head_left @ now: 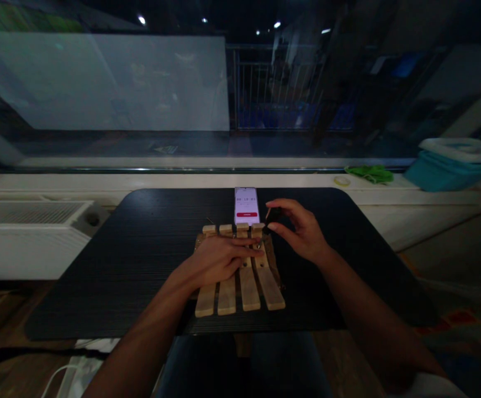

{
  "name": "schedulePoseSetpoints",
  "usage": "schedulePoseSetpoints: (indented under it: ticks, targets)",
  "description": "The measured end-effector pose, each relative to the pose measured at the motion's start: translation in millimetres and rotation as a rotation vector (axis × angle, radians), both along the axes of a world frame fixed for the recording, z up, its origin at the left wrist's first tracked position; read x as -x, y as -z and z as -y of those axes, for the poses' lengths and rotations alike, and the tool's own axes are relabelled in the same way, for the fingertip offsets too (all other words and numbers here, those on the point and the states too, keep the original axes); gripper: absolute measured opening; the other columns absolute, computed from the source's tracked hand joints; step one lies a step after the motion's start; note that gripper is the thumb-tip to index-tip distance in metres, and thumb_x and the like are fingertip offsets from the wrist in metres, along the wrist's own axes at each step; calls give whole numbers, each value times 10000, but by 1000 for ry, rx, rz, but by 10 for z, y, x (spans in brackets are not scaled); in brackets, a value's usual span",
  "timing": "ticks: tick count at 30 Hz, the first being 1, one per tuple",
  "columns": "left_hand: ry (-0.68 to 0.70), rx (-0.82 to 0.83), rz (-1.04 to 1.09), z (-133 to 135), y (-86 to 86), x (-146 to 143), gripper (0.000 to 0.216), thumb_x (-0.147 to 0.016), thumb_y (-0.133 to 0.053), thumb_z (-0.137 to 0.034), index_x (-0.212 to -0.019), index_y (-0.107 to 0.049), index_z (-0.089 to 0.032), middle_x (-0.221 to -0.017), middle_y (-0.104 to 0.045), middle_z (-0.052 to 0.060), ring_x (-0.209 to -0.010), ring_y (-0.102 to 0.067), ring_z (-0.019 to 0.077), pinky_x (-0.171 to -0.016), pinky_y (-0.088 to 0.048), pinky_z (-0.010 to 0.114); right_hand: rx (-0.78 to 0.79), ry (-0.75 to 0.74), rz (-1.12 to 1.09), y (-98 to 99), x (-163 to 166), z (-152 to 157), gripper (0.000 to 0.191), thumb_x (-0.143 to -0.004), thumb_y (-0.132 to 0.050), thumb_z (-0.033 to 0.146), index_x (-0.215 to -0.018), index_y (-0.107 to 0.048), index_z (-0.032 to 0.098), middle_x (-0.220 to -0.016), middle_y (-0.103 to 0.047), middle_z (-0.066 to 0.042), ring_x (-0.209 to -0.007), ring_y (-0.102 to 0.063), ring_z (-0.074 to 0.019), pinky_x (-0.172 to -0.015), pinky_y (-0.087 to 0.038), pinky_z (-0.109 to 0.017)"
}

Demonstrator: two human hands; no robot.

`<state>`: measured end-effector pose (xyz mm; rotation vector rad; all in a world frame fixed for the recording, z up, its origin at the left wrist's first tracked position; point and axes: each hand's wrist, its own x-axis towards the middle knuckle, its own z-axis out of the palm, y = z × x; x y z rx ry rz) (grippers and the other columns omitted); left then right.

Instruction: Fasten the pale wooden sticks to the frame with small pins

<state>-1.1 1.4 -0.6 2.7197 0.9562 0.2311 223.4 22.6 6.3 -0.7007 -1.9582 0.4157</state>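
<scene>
Several light wooden slats (250, 293) lie side by side on a rough brown base (276, 265) on the table, with small dark holes or screw heads in them. My left hand (219, 257) rests flat across the slats, its fingers stretched to the right and slightly apart. Near those fingertips, a small shiny metal piece (259, 243) shows on the rightmost slat. Just above and right of that slat's far end, my right hand (300, 229) pinches a small dark tool (272, 214) between thumb and forefinger. Its exact kind is too dim to make out.
A lit phone (246, 205) stands behind the slats on the black table (157, 243). On the windowsill (298, 179) are a tape roll (342, 181), a green cloth (370, 174) and a teal box (451, 166). A radiator (28, 232) is at left.
</scene>
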Motion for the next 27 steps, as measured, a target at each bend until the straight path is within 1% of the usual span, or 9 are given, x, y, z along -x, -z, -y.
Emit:
schedulePoseSetpoints:
  ticks: [5, 8, 12, 17, 21, 27]
  targets:
    - [-4, 9, -4, 2, -4, 0, 471, -892, -463, -114, -1280, -565, -361, -1411, -481, -48, -1235, -540, 212, -1019, -445, 390, -28, 24, 13, 5, 25, 15, 319, -853, -610, 295, -1164, -551, 256, -1038, -678, -47, -849, -657, -156, -741, -560, -316]
    - [-12, 13, -5, 6, -11, -6, 455, -898, -459, -124, -1272, -576, -355, -1410, -483, -50, -1248, -526, 207, -1038, -426, 382, -47, -1, 14, 3, 41, 25, 346, -860, -603, 249, -1198, -529, 265, -1076, -692, -46, -934, -670, -159, -781, -561, -317]
    - [-16, 9, -4, 6, -4, -8, 456, -898, -463, -128, -1276, -571, -358, -1412, -480, -53, -1244, -530, 207, -1033, -433, 382, -53, -50, 54, -26, 37, 36, 313, -870, -590, 252, -1181, -563, 260, -1045, -723, -33, -952, -688, -158, -828, -563, -327]
    - [-2, 8, 10, -4, 6, -7, 464, -888, -469, -113, -1272, -574, -349, -1409, -484, -41, -1246, -529, 212, -1028, -441, 396, 7, -122, 74, -58, -16, 45, 361, -903, -511, 230, -1261, -536, 259, -1196, -678, -46, -1113, -644, -164, -957, -531, -363]
    - [-5, 19, 7, -3, 5, -7, 457, -891, -459, -117, -1268, -579, -346, -1410, -480, -33, -1240, -536, 222, -1020, -449, 411, 60, -152, 48, -38, -26, 39, 380, -903, -504, 204, -1275, -528, 280, -1218, -666, -42, -1086, -659, -161, -918, -554, -352]
    - [-1, -1, 12, -1, 8, -6, 462, -890, -451, -109, -1267, -580, -343, -1401, -491, -36, -1217, -556, 218, -1002, -465, 393, 21, -103, 17, 3, 4, 22, 404, -885, -551, 222, -1279, -517, 304, -1215, -662, -29, -975, -684, -147, -857, -570, -326]
